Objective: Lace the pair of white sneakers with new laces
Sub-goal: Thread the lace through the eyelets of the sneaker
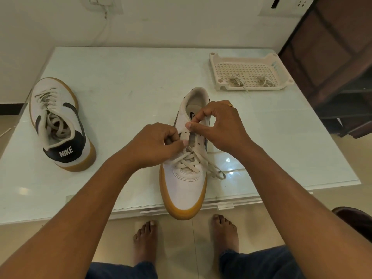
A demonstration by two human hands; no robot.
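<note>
At the near edge of the bench [130,87] the near sneaker [184,190] lies with its toe towards the person and its gum sole hanging a little over the rim. A cream lace [189,164] crosses its lower eyelets, and one loose end [219,174] trails off to the right on the glass.

The lace looks flat, soft and limp, so it is probably best taken close to its tip, where it is stiff enough to feed through. The shoe's upper should give under pressure and seems to need steadying at the eyelet flap.

The left hand [159,141] is curled, palm down, its grip narrow, pinching the lace beside the left eyelets. The right hand [219,125] arches over the tongue, thumb and forefinger pinching the upper flap; whether a lace tip sits between them I cannot tell.

On the far left stands the other sneaker [58,125], already laced. On the far right a basket [249,57] holds two bundles of laces [237,81].
</note>
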